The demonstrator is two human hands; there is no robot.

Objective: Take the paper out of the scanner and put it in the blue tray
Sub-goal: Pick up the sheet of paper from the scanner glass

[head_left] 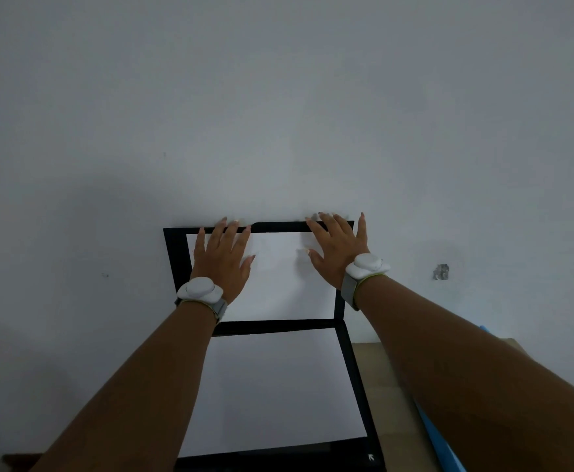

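Reaching forward, both arms extend toward the raised scanner lid (173, 253), which stands upright against the pale wall (279, 97). The left hand (222, 260) lies flat on the white inner pad of the lid, fingers spread, fingertips (225, 219) passing over the top black edge. The right hand (338, 248) lies flat on the same pad near the upper right corner, fingers spread, fingertips at or just past the top edge. Each grip is apart and flat, pressing on the lid, closed on nothing. One white wrist device (199, 289) sits on the left wrist and one (367, 265) on the right: two in total.

One sheet of paper (272, 386) lies flat on the scanner bed (357, 376), inside the black frame, below the hinge bar and between the two forearms. One blue tray (442, 444) shows as a strip at the lower right, mostly hidden by the right forearm, resting on the table (381, 369)
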